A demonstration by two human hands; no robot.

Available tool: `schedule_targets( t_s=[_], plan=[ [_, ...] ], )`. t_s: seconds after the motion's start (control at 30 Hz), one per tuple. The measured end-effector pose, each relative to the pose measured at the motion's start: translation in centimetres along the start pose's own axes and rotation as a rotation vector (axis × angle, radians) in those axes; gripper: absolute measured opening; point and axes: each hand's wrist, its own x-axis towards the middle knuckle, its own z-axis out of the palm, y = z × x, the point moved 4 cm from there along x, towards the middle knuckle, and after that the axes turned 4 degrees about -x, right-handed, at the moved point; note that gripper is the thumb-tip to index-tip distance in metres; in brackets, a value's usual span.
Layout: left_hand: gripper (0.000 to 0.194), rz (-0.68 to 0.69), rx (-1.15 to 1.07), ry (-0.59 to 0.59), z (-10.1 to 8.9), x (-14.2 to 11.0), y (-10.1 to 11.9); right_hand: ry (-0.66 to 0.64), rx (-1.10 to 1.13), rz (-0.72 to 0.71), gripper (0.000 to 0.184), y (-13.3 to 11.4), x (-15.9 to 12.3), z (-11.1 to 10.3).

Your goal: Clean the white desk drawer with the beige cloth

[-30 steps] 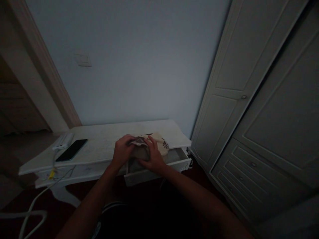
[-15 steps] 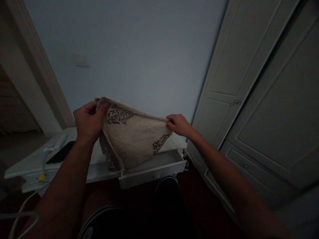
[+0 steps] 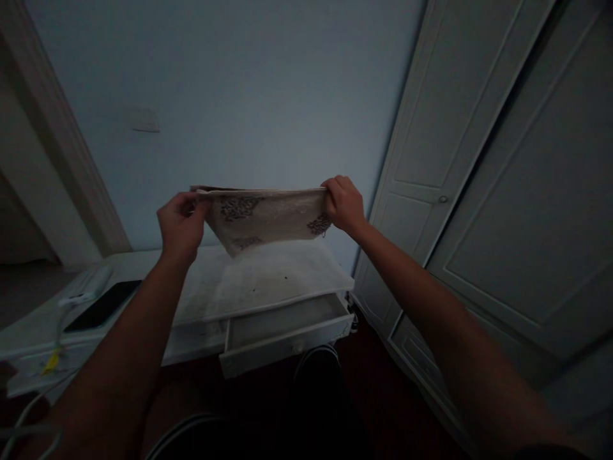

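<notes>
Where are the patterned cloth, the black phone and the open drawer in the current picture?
Patterned cloth (image 3: 278,220): head view, the plain middle of its hanging face.
Black phone (image 3: 103,306): head view, the middle of its dark upper side.
Open drawer (image 3: 278,347): head view, the front panel.

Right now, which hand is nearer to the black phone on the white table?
The left. The left hand pinches the cloth by its left end, above and right of the phone; the right hand grips its right end, much farther to the right.
</notes>
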Motion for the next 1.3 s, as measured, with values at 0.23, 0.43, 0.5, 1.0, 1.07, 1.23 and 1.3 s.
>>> schedule_targets(
  t_s=[0.23, 0.43, 0.5, 1.0, 1.07, 1.23, 1.3],
  plan=[
    [0.066, -0.372, -0.098, -0.186, -3.2, -12.8, -1.9, -0.552, -0.011, -0.401, 0.021, -2.7, -13.3, 2.1],
    [0.076, -0.602, -0.111, -0.349, -1.4, -19.8, -6.4, -0.738, 0.146, -0.355, 0.03, -4.1, -18.3, 6.9],
    [0.071, -0.594, -0.052, -0.294, 0.1, -18.0, -7.8, -0.669, 0.16, -0.207, 0.028, -3.6, -16.4, 9.0],
    [0.062, 0.457, 0.575, -0.724, 0.3, -30.6, -6.2, -0.424, 0.326, -0.309, 0.04, -6.9, -32.3, 7.4],
    [0.063, 0.527, 0.631, -0.673, 0.6, -31.1, -6.2, -0.422, 0.287, -0.236, 0.04, -6.7, -33.7, 7.9],
    [0.062, 0.46, 0.699, -0.553, 2.1, -29.4, -7.6, -0.323, 0.167, 0.081, 0.06, -6.8, -32.9, 10.6],
    [0.065, 0.378, 0.694, -0.501, 2.8, -28.6, -8.0, -0.267, 0.125, 0.182, 0.068, -7.2, -31.9, 11.7]
  ],
)
